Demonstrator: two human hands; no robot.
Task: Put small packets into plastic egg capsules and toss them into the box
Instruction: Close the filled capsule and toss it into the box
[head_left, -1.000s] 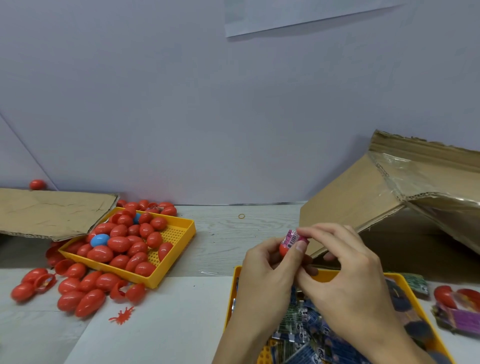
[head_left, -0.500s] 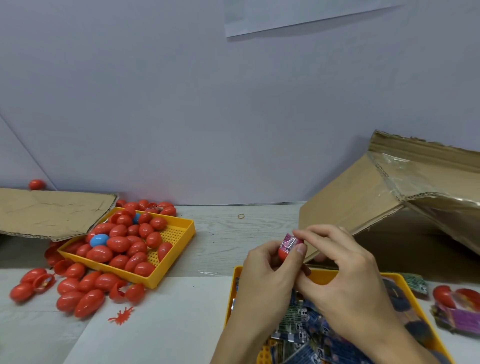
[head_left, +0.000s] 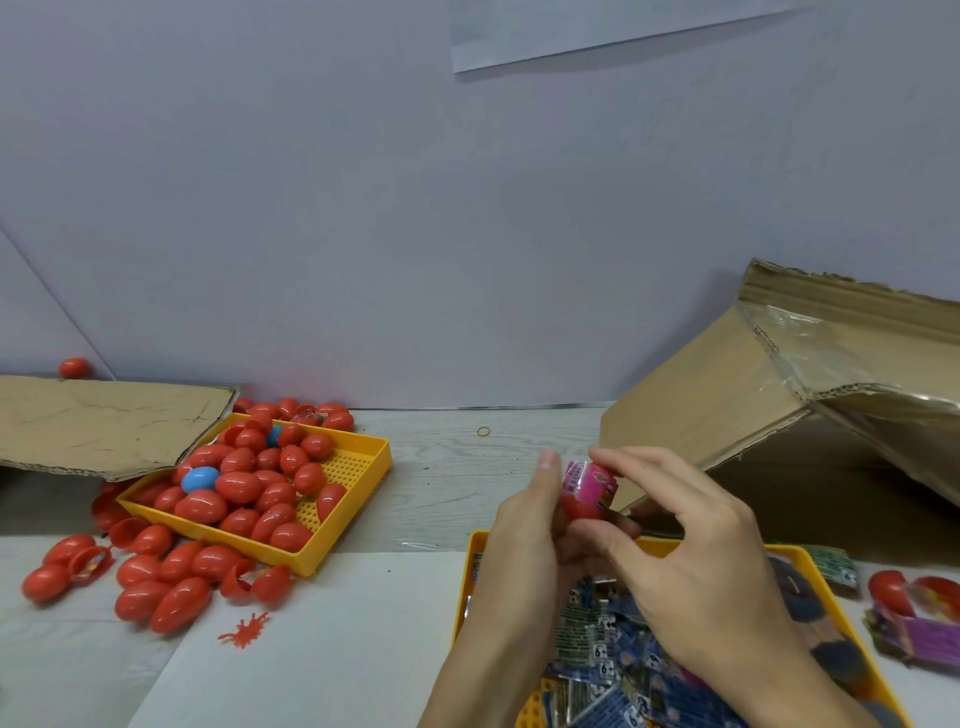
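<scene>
My left hand (head_left: 524, 530) holds a red egg capsule half (head_left: 579, 506) just above the near yellow tray. A pink packet (head_left: 591, 480) sticks out of its top. My right hand (head_left: 691, 551) reaches in from the right, its fingertips on the packet and its thumb under the capsule. The near yellow tray (head_left: 810, 566) holds several blue and green packets (head_left: 597, 639). The open cardboard box (head_left: 779, 395) lies on its side at the right, behind my hands.
A second yellow tray (head_left: 358, 499) at the left is heaped with red capsules and a blue one (head_left: 200, 479). More red capsules (head_left: 166, 582) lie loose around it. A cardboard flap (head_left: 93, 426) lies at far left. Capsules and purple packets (head_left: 919, 613) sit at far right.
The pink packet now stands higher and more exposed above the red capsule half. My right fingers have shifted over its top, and both hands have stayed above the near tray.
</scene>
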